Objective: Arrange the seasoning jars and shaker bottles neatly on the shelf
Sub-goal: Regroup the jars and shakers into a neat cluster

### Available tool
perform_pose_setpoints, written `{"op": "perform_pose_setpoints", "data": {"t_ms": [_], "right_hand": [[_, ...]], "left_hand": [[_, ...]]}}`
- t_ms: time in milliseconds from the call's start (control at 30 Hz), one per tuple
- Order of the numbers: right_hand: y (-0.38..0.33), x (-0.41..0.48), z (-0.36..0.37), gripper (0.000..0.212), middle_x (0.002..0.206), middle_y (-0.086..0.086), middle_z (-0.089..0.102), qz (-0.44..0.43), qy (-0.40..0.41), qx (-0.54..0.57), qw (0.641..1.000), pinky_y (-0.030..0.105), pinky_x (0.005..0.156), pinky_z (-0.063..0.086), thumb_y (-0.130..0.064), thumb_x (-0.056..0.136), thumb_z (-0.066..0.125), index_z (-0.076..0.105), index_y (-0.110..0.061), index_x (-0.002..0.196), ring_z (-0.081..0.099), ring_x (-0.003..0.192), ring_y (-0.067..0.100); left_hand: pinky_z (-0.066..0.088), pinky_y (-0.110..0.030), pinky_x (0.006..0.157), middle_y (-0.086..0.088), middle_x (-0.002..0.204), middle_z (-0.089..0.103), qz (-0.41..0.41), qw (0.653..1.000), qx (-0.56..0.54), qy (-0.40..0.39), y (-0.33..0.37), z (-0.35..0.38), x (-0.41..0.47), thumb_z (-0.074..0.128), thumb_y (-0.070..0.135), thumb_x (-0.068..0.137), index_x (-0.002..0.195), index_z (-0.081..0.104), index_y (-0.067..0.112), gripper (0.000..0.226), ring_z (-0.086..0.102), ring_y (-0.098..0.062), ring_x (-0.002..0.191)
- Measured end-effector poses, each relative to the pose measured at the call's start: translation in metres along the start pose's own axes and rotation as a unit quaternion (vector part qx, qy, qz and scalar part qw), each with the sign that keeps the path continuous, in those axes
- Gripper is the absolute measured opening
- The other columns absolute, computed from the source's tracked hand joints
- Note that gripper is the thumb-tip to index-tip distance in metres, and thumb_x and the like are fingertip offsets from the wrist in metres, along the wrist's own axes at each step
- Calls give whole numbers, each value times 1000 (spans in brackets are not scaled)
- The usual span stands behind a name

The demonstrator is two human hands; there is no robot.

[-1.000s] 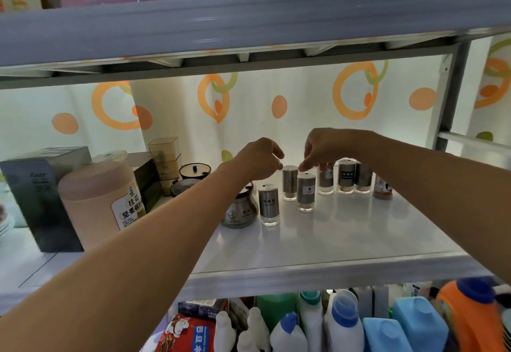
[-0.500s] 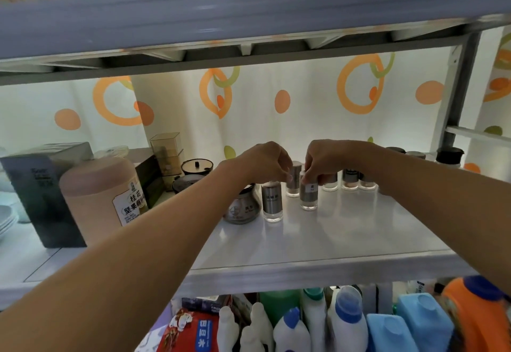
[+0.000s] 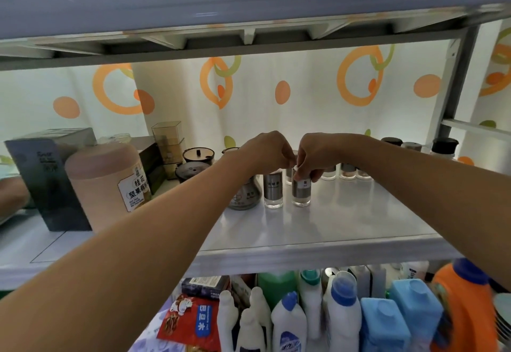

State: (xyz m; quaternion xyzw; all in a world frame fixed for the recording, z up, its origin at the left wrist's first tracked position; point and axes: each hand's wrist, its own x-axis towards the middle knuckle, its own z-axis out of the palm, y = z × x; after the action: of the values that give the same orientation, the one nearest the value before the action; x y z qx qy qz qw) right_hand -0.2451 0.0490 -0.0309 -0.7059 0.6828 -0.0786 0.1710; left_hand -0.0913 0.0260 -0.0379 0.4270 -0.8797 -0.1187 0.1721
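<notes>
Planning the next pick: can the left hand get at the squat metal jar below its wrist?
Probably yes. The jar stands on the shelf right below the left hand, with nothing between, though its lid is hidden. The right hand grips a shaker further right, out of the way.

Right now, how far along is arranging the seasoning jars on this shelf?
Done: several small jars stand in a row at the back. In hand: the right hand pinches the top of a front shaker bottle; the left hand curls close by. Left: the neighbouring shaker and the round metal jar stand forward of that row.
</notes>
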Motion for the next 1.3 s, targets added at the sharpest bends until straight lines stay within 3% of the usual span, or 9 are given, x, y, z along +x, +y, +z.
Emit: {"op": "perform_pose_setpoints", "data": {"t_ms": [133, 267, 367, 500, 667, 867, 1000, 1200, 1300], "right_hand": [[-4, -2, 3, 20, 82, 8, 77, -5, 2, 4, 1000, 20, 63, 55, -18, 78, 76, 74, 0, 88, 75, 75, 19], [-7, -3, 5, 17, 80, 8, 76, -12, 5, 10, 1000, 20, 65, 55, -17, 79, 76, 73, -1, 86, 75, 77, 20], [-9, -2, 7, 12, 73, 5, 74, -23, 8, 6, 1000, 21, 68, 55, -16, 78, 75, 70, -5, 78, 75, 76, 21], [-11, 0, 8, 12, 76, 7, 75, -28, 9, 4, 1000, 25, 75, 58, -16, 77, 76, 69, -6, 75, 75, 75, 21], [-12, -1, 8, 12, 71, 3, 74, -21, 9, 3, 1000, 20, 68, 54, -17, 77, 75, 69, -8, 73, 74, 70, 17], [-12, -3, 5, 27, 89, 10, 76, -11, -5, 24, 1000, 19, 64, 56, -21, 80, 75, 71, 0, 96, 75, 78, 20], [-11, -8, -13, 44, 105, 20, 70, -10, -1, 75, 997, 15, 47, 50, -30, 85, 72, 61, 0, 116, 71, 76, 23], [0, 16, -33, 32, 98, 24, 70, 30, 103, 162, 981, 32, 71, 60, -18, 88, 69, 65, 8, 106, 70, 81, 30], [4, 32, -27, 35, 104, 26, 66, 87, 134, 238, 958, 37, 84, 58, -19, 89, 67, 58, 9, 108, 68, 88, 32]], "left_hand": [[41, -27, 59, 5, 61, 56, 4, 1000, 6, -12, 0, -1, -3, 65, 32, 86, 70, 68, 28, 17, 51, -16, 66], [52, -35, 75, 0, 85, 71, 6, 1000, 2, -6, -1, -2, -5, 64, 31, 86, 93, 76, 25, 16, 63, -20, 83], [48, -29, 69, 3, 80, 68, 11, 1000, -5, 2, 0, -5, -5, 64, 29, 86, 97, 76, 24, 16, 60, -18, 78], [49, -31, 75, -2, 91, 72, 13, 1000, 1, 7, 1, -7, -5, 64, 28, 87, 101, 76, 22, 19, 62, -20, 86], [47, -28, 70, -2, 89, 71, 13, 1000, -6, 0, 0, -6, -6, 63, 27, 88, 100, 76, 22, 18, 59, -18, 80], [44, -24, 65, 0, 83, 69, 3, 1000, -14, 9, 0, -5, -5, 61, 24, 88, 99, 76, 19, 19, 59, -15, 76], [38, -23, 54, 2, 68, 62, -31, 997, -37, 54, -4, -9, 3, 57, 22, 90, 94, 75, 10, 21, 54, -13, 63], [55, -35, 82, -10, 92, 70, -119, 970, -188, 95, -17, -11, 28, 49, 16, 92, 91, 67, -4, 26, 66, -26, 86], [42, -24, 56, -9, 76, 50, -185, 922, -339, 41, -11, -12, 35, 43, 15, 95, 87, 52, 8, 15, 50, -20, 66]]}}
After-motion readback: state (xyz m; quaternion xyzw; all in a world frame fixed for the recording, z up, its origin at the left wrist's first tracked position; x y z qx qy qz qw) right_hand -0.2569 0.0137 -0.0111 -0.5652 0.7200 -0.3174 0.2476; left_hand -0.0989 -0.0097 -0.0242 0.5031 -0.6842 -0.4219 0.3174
